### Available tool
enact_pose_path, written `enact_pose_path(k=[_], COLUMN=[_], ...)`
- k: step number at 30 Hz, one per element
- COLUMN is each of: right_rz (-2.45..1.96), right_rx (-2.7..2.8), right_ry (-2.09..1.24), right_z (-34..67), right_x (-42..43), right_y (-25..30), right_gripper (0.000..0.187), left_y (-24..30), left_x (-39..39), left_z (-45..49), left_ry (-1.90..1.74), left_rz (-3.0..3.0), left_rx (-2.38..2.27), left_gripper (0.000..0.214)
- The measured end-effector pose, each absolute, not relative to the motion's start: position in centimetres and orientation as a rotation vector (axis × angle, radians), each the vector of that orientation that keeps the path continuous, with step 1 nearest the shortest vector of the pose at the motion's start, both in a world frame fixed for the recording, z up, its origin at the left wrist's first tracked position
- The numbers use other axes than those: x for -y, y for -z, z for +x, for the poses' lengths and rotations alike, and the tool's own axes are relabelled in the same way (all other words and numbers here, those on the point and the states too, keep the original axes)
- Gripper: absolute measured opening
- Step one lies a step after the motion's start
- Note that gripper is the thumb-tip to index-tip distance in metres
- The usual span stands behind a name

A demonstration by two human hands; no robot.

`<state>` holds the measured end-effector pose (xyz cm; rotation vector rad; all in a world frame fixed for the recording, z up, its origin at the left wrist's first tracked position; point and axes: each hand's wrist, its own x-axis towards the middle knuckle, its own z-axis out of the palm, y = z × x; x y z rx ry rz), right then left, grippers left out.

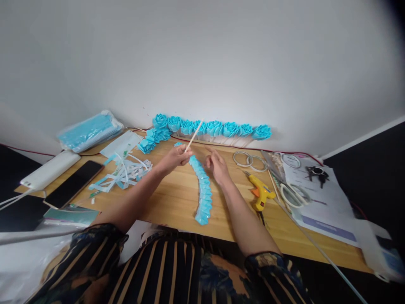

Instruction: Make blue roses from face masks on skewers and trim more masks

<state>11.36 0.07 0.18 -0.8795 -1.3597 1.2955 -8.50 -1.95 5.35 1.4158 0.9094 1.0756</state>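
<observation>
My left hand (175, 158) is closed around a thin wooden stick (194, 135) that slants up to the right, and it also pinches the top end of a long pleated blue strip (202, 191). The strip curves down the wooden table (177, 198) toward me. My right hand (217, 165) hovers just right of the strip's top end, fingers partly curled with the index finger pointing out, holding nothing that I can see. A row of finished blue paper flowers (215, 128) leans against the wall behind both hands.
A yellow glue gun (261, 192) lies to the right, with scissors (292, 195), tape rings (249, 159) and papers (319, 198) beyond. On the left lie blue and white scraps (122, 174), a dark phone (74, 183), a white power bank (50, 169) and a bag of blue masks (90, 131).
</observation>
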Motion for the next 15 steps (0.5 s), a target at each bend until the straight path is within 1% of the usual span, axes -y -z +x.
enact_pose_path(k=[3, 5, 7, 12, 15], right_rz=[-1.031, -1.101, -1.151, -1.262, -1.308], right_rx=[1.415, 1.479, 1.565, 1.847, 2.005], right_ry=[-1.162, -1.135, -1.122, -1.005, -0.940], right_z=[12.4, 12.5, 12.2, 9.6, 7.4], right_x=[-1.1, -2.1, -3.5, -7.7, -9.9], right_y=[0.1, 0.4, 0.5, 0.0, -0.2], right_gripper=[0.061, 0.058, 0.051, 0.023, 0.021], left_y=[-5.5, -5.0, -4.1, -2.0, -1.6], left_x=[1.2, 0.9, 0.9, 0.8, 0.7], left_z=[-10.9, -12.3, -13.4, -14.6, -14.8], left_ry=[-1.208, -1.284, -1.356, -1.460, -1.488], left_rz=[1.366, 1.338, 1.311, 1.271, 1.276], left_rx=[-1.142, -1.277, -1.376, -1.465, -1.496], left_gripper=[0.041, 0.037, 0.034, 0.032, 0.033])
